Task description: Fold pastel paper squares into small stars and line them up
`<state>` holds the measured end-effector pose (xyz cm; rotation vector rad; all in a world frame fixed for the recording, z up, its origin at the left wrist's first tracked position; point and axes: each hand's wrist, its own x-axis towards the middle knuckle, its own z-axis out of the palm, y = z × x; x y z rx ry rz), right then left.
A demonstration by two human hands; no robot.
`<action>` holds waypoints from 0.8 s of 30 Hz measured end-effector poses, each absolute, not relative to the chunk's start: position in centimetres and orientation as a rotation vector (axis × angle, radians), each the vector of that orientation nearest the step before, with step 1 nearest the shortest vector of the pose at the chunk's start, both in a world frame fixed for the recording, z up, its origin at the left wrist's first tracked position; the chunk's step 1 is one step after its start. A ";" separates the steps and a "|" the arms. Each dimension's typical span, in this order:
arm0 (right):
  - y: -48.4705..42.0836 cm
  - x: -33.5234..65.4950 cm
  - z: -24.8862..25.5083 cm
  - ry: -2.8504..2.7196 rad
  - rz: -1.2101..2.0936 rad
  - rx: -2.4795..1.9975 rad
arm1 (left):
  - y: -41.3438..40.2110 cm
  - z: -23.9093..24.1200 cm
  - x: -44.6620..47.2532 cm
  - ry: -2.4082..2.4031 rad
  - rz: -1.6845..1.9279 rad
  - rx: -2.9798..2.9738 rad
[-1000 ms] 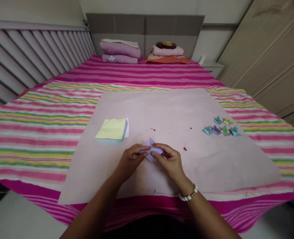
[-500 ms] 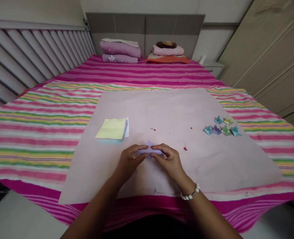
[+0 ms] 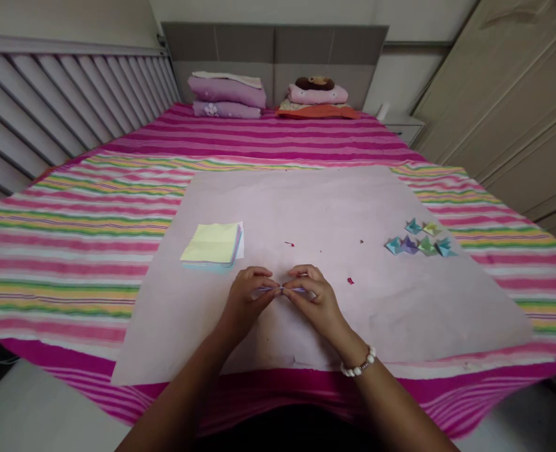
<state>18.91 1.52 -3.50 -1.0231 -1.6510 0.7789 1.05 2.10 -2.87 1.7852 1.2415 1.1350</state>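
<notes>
A folded piece of purple paper (image 3: pixel 282 288) is pinched between my two hands, seen nearly edge-on and mostly covered by fingers. My left hand (image 3: pixel 251 294) grips its left side between thumb and forefinger. On the other side my right hand (image 3: pixel 313 294), with a white bead bracelet on the wrist, pinches the paper the same way. The thumbs almost meet at its middle. Up and to the left of my hands lies a stack of square paper sheets (image 3: pixel 212 243), yellow on top. Several folded paper pieces (image 3: pixel 408 245) in blue, purple, green and yellow sit at the right.
A large pale sheet (image 3: pixel 306 201) covers the middle of the striped bed (image 3: pixel 71 251). Small red scraps (image 3: pixel 350 280) lie on it right of my hands. Folded bedding (image 3: pixel 228 94) and a pillow pile (image 3: pixel 318 97) rest by the headboard (image 3: pixel 273 50).
The purple paper has gone from showing its pointed top and bottom to a thin, nearly edge-on strip. My fingers have curled closer around it, with fingertips lifted slightly.
</notes>
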 end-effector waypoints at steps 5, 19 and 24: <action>1.7 18.9 -3.3 -1.659 0.858 -1.012 | 2.0 -2.8 0.9 1.192 0.994 1.622; 2.0 19.7 -3.6 -1.132 1.363 -1.113 | 2.3 -2.2 0.4 1.238 1.056 1.078; 1.9 19.5 -3.3 -1.084 1.372 -1.107 | 1.9 -2.7 0.9 1.110 0.985 1.048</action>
